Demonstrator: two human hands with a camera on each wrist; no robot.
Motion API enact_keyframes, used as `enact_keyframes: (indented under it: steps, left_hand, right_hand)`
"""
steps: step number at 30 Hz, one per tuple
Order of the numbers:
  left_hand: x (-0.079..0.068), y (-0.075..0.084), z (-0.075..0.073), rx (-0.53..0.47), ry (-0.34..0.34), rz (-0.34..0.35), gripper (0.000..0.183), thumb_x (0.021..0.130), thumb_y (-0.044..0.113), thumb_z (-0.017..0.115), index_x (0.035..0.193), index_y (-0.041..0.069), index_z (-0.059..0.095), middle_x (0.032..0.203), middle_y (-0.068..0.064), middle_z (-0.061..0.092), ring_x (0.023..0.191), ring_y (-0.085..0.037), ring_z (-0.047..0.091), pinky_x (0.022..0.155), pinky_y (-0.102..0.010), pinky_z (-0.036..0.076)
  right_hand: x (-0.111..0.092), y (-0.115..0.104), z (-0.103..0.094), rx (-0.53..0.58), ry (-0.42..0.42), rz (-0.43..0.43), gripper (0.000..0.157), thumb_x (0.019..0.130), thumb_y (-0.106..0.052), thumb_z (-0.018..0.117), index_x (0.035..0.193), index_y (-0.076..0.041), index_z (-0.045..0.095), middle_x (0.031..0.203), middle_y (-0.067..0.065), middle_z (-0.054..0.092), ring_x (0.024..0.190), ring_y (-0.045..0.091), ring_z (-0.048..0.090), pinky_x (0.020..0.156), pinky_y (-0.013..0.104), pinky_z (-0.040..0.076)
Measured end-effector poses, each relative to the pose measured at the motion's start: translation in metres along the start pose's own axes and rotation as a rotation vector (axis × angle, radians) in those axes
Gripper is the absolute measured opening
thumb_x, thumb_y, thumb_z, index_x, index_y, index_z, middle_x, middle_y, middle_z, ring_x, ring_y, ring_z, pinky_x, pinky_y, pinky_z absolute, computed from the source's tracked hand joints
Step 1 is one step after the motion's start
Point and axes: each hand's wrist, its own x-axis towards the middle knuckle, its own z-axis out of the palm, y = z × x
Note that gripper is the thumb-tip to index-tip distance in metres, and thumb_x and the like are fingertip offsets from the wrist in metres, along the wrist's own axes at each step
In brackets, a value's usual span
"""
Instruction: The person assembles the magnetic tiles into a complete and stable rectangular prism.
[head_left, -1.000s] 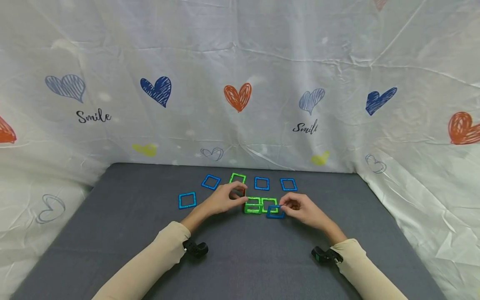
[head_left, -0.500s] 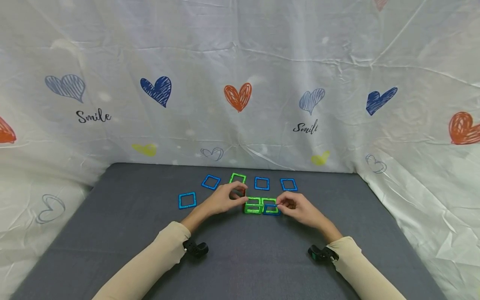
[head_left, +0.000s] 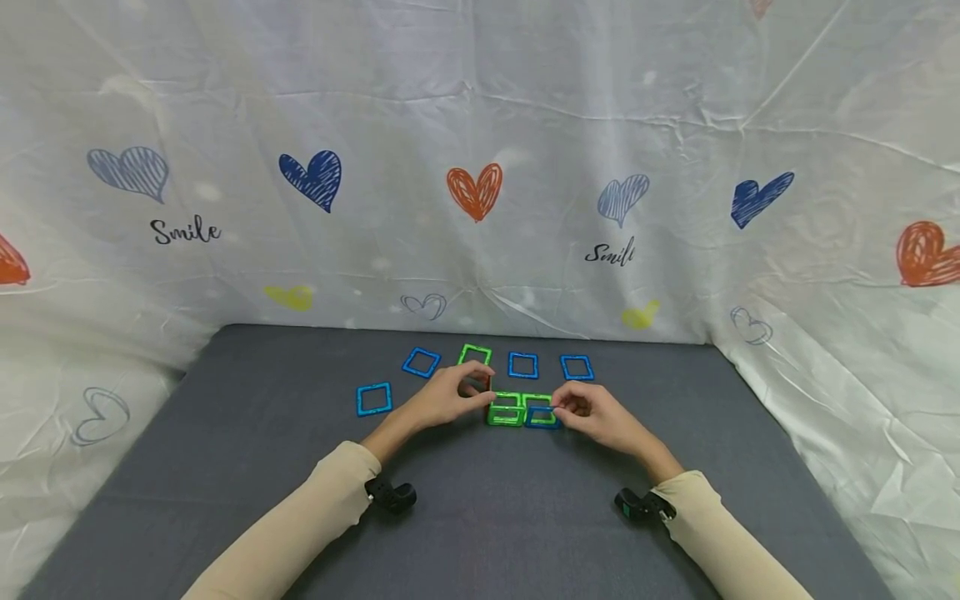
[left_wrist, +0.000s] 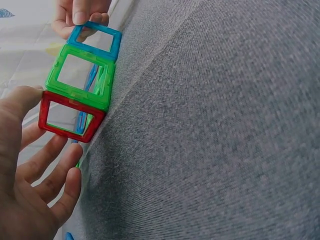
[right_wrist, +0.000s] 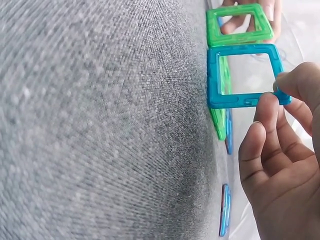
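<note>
Green magnetic tiles (head_left: 506, 422) stand joined as a small box in the middle of the table, with a red magnetic tile (left_wrist: 44, 112) as its left side. My left hand (head_left: 450, 396) holds that red side, thumb on one edge and fingers near the opposite one. To the right of the green front tile (left_wrist: 56, 70) stands a blue magnetic tile (right_wrist: 215, 75), its edge against the green one. My right hand (head_left: 603, 414) pinches the blue tile by its outer corner between thumb and fingers. Another green tile (right_wrist: 220, 125) shows behind it.
Behind the box lie a flat green tile (head_left: 477, 347) and blue tiles, one at the middle (head_left: 511, 365) and one at the right (head_left: 577, 358). Two more blue tiles lie left, one farther back (head_left: 416, 374), one nearer (head_left: 359, 402). A white curtain (head_left: 390, 108) hangs behind the grey table (head_left: 480, 517).
My right hand has moved slightly left, bringing the blue tile up against the green front tile. Over the last half second it hardly moves. The left hand stays on the red tile.
</note>
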Motion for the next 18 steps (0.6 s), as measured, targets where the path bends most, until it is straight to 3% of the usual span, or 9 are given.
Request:
enact_keyframes:
  steps: [18]
  left_hand:
    - [-0.0001, -0.0003, 0.0009, 0.001, 0.005, 0.002, 0.043, 0.101, 0.027, 0.068, 0.138, 0.005, 0.059, 0.126, -0.011, 0.064, 0.102, -0.022, 0.069, 0.079, -0.036, 0.056]
  right_hand:
    - [0.0017, -0.0006, 0.0028, 0.021, 0.002, -0.007, 0.008, 0.097, 0.010, 0.063, 0.104, 0.010, 0.065, 0.094, 0.026, 0.064, 0.077, 0.026, 0.062, 0.064, 0.031, 0.052]
